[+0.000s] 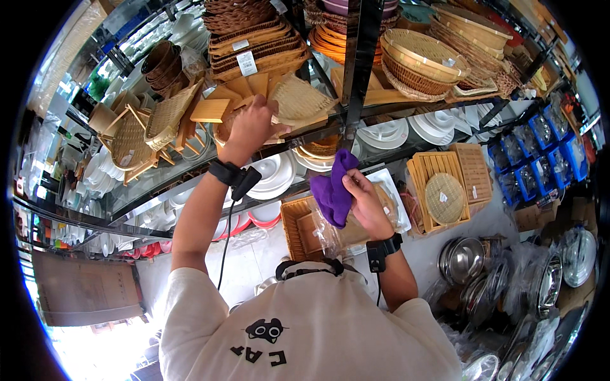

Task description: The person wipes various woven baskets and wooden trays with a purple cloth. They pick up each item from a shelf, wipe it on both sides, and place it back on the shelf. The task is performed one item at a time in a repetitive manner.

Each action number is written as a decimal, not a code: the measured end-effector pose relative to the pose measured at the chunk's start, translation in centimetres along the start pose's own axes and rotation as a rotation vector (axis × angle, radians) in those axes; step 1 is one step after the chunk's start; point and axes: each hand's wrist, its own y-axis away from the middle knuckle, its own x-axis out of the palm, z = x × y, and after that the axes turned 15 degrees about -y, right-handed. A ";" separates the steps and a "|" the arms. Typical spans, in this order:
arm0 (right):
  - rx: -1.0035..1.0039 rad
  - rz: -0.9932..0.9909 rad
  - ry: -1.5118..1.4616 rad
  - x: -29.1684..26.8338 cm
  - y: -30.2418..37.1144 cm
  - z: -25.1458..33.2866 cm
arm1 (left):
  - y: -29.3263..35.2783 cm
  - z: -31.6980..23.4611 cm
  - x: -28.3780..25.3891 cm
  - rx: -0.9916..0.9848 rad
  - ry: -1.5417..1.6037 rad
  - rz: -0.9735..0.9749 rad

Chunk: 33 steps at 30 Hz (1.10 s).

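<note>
My left hand [250,129] reaches over the glass shelf among the bamboo wares, its fingers curled down. What lies in its grasp is hidden beneath it. Just right of the fingers is a pale woven bamboo tray [301,100], and a wooden board [210,110] lies to the left. Part of a round woven basket [223,131] shows under the wrist. A crumpled purple cloth [333,193] is pinched in my right hand [367,202], held up in front of the shelf and away from the wares.
Stacked rectangular wicker baskets [260,54] and round bamboo baskets [422,60] fill the shelf beyond a dark upright post [361,57]. White plates [273,178] sit below. On the floor stand a wicker basket [295,213] and a slatted wooden crate [416,171]; metal pans [462,259] crowd the right.
</note>
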 end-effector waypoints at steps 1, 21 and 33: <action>0.001 -0.019 -0.001 0.1 0.1 -0.1 | -0.2 0.2 -0.6 0.000 0.018 -0.019; 0.057 0.020 0.006 0.5 -0.4 -1.9 | -0.5 12.3 -3.7 -0.146 -0.008 -0.051; 0.095 -0.001 -0.008 0.7 0.0 -2.0 | 0.3 9.2 -6.5 -0.279 -0.160 -0.055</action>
